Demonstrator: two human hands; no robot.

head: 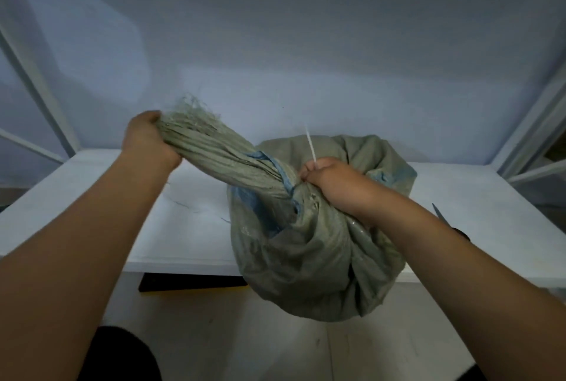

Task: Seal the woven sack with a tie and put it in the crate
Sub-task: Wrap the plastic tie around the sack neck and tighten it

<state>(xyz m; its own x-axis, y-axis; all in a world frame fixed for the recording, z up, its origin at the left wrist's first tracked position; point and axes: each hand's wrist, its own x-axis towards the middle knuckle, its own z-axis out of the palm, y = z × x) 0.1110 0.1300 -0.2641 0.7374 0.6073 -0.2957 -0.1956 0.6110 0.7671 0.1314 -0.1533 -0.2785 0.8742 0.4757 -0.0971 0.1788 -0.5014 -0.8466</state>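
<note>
Woven sack [306, 246] sits on near edge of white table [190, 227], belly overhanging toward us.

Our left hand [147, 141] fists frayed mouth end, left of sack; we judge pull keeps gathered neck [226, 160] taut and narrow for cinching.

Our right hand [330, 178] clamps on neck base atop sack, pinching white tie [311, 145], tail sticking up; likely drawing it tight.

Scissors [441, 218] lie right of sack, part hidden by our forearm; presumably for trimming tail.

Crate not in view.
</note>
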